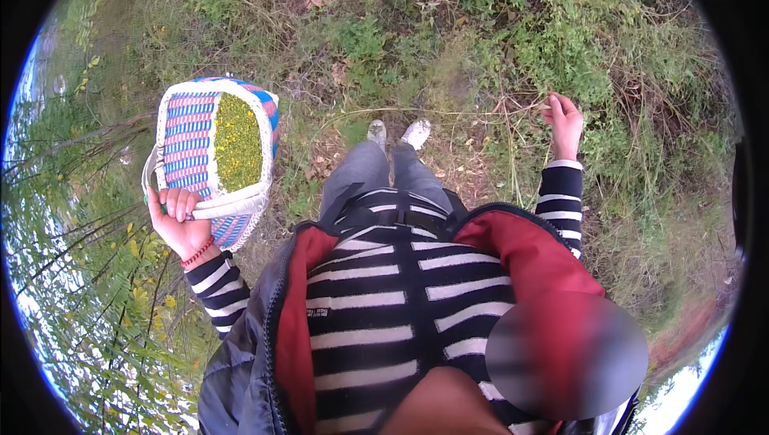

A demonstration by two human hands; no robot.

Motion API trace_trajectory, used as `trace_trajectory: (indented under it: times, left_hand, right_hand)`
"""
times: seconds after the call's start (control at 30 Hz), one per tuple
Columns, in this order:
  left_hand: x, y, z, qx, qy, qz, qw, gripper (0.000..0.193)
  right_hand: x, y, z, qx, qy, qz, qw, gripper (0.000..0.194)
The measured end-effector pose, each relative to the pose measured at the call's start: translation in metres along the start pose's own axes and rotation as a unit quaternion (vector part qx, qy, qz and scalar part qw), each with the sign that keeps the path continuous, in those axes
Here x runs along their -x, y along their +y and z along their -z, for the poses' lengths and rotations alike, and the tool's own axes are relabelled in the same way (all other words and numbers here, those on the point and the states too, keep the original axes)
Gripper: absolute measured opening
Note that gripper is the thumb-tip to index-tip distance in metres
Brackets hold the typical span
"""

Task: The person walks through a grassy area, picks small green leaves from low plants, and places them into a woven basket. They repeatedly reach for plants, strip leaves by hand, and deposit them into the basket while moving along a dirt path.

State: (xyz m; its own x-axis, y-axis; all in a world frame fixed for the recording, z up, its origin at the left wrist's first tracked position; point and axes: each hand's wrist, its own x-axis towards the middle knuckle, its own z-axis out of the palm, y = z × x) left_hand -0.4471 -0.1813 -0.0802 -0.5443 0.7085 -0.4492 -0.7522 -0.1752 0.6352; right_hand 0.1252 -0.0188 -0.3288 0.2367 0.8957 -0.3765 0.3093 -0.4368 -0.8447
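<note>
My left hand (178, 219) is closed around the white handle (234, 203) of a woven basket (187, 134) in blue, pink and white strips. A mass of small yellow-green flower buds (239, 143) shows inside the basket, along its right side. The basket hangs tilted at my left, its opening facing up towards me. Out to my right, my right hand (563, 121) has its thumb and fingertips pinched together at the end of a long, thin plant stem (456, 113). That stem runs leftwards past my shoes.
Green undergrowth and dry grass (541, 32) cover the ground ahead and to the right. Leafy branches (120, 291) crowd the left side, close to the basket. My white shoes (416, 133) stand on ground with dry leaves and twigs.
</note>
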Motion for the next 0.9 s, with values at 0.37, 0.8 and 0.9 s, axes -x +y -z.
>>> trace_trajectory:
  times: [0.37, 0.8, 0.9]
  left_hand:
    - [0.003, 0.010, 0.022, 0.059, 0.052, -0.020, 0.997, 0.034]
    - [-0.042, 0.028, 0.038, 0.088, 0.120, -0.074, 0.986, 0.032]
    - [-0.053, 0.032, 0.046, 0.105, 0.117, -0.073, 0.985, 0.032]
  right_hand:
    - [0.030, -0.065, -0.054, 0.014, -0.099, 0.041, 0.994, 0.019]
    - [0.022, -0.149, -0.090, 0.053, -0.066, 0.120, 0.989, 0.019]
    - [0.020, -0.158, -0.108, 0.064, -0.077, 0.138, 0.985, 0.017]
